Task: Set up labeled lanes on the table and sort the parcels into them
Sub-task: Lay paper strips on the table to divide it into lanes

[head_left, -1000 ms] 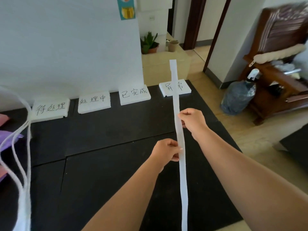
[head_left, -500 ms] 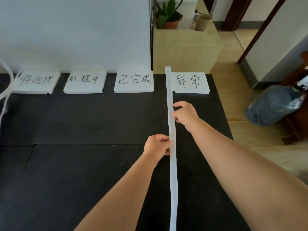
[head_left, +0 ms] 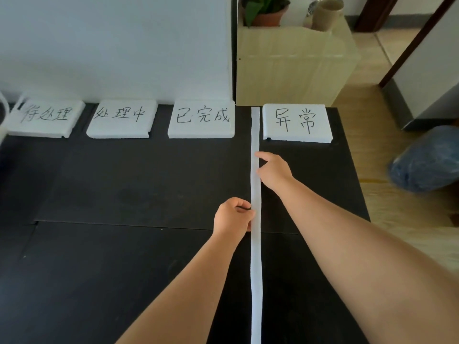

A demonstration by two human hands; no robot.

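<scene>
Bottom edge: the white strip [head_left: 255, 269] runs out of frame, so I cannot see its near end. The left hand [head_left: 233, 216] grips the strip's edge with its fingertips tucked out of my sight. Whether the right hand [head_left: 273, 170] pinches or merely presses the strip, I cannot tell. Far left: the leftmost label [head_left: 47, 117] reads blurred, its corner crossed by white cords [head_left: 5, 105] cut by the frame. Top edge: potted plant [head_left: 263, 13] and cup [head_left: 327, 11], both cropped. Right edge: bluish bag [head_left: 427, 160], blurred, partly out of frame.
</scene>
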